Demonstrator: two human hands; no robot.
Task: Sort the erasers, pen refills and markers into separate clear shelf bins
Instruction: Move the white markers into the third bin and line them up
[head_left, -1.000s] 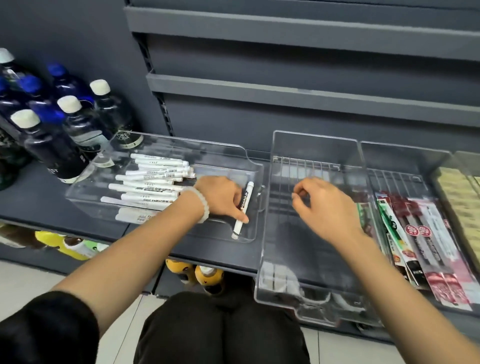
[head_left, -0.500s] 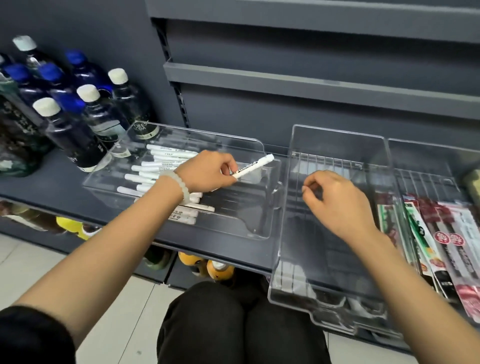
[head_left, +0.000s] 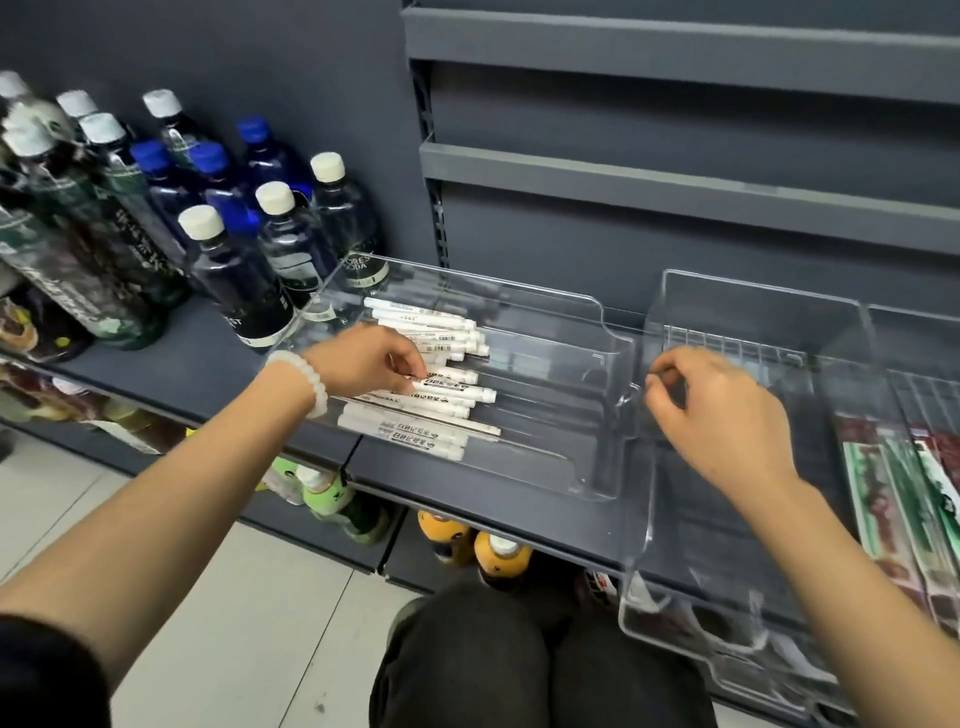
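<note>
Markers (head_left: 431, 374), white with barcodes and print too small to read, lie piled in the clear bin (head_left: 597, 332) at 10 o'clock. Left hand (head_left: 371, 361) pinches one there. Right hand (head_left: 719, 410), loosely curled, holds nothing. A bottle (head_left: 345, 223) label reads "SODA".

Even indoor light, glare on clear plastic, wide-angle edge distortion

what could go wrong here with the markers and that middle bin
1. The markers lie loosely stacked at the left end of their clear bin; the left hand setting one on top could roll others out of line.
2. The middle bin juts past the shelf edge; the right hand, hovering over it, might tip it if it presses down.
</note>
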